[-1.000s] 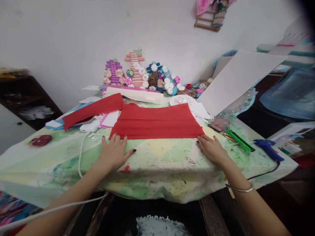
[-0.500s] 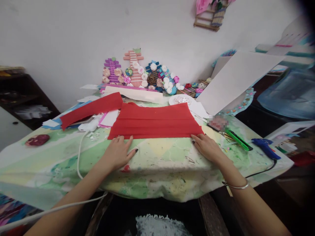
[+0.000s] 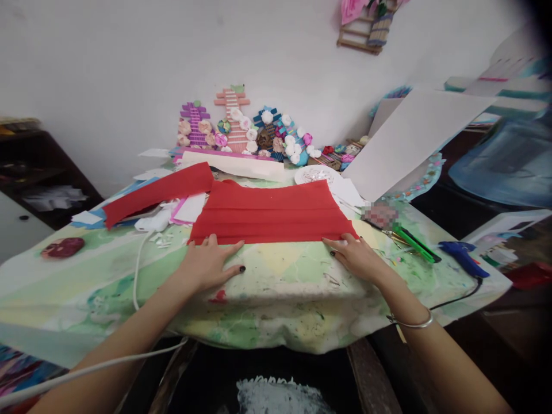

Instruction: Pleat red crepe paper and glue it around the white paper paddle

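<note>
A red sheet (image 3: 271,210), which looks like crepe paper, lies across the middle of the table with straight creases running along its width. On its near left corner rest the fingertips of my left hand (image 3: 207,261), spread out, with the thumb off the paper on the cloth. My right hand (image 3: 356,256) touches the near right corner, its fingers apart and one reaching inward along the near edge. Neither hand grips the sheet. To the left, a separate red strip (image 3: 159,195) lies slanted over other papers.
Right of the sheet lie a green utility knife (image 3: 416,244) and a blue glue gun (image 3: 463,259). A white power strip (image 3: 154,220) with a cord sits on the left, near a dark red object (image 3: 63,247). Paper-flower crafts (image 3: 235,123) line the wall; a white board (image 3: 414,144) leans at right.
The fingers of both hands have spread wider along the near edge, with my left thumb and forefinger stretched rightward and a right finger stretched leftward. The red sheet lies as before.
</note>
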`<state>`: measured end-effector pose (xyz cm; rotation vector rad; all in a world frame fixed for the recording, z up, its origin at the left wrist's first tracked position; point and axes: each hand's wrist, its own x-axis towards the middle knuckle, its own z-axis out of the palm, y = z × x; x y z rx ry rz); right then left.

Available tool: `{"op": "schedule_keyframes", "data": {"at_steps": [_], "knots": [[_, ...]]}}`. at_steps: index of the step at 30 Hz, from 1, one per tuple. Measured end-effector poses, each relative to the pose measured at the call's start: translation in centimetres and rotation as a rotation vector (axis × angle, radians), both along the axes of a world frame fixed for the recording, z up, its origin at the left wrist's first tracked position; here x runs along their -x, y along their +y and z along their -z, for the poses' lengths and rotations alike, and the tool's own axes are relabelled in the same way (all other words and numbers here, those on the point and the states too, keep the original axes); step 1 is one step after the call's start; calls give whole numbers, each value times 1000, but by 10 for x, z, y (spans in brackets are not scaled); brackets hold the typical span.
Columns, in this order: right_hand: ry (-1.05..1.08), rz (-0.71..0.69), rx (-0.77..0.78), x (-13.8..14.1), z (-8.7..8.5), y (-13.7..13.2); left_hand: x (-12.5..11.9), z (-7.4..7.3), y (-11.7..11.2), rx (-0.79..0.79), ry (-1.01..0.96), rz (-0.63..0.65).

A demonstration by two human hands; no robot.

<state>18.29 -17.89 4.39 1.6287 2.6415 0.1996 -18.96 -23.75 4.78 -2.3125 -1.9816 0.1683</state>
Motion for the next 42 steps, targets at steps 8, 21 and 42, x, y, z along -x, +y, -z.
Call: {"op": "schedule_keyframes", "data": {"at_steps": [8,21,42], "knots": [[43,-100,-24,14,1,11,-12,6,6,-75,-89,251],[-65,-38,-66,42,-3,-3,-36,12,10,-113,-65,174],[40,46,101,66,-10,-9,-83,-6,21,42,18,11]]}}
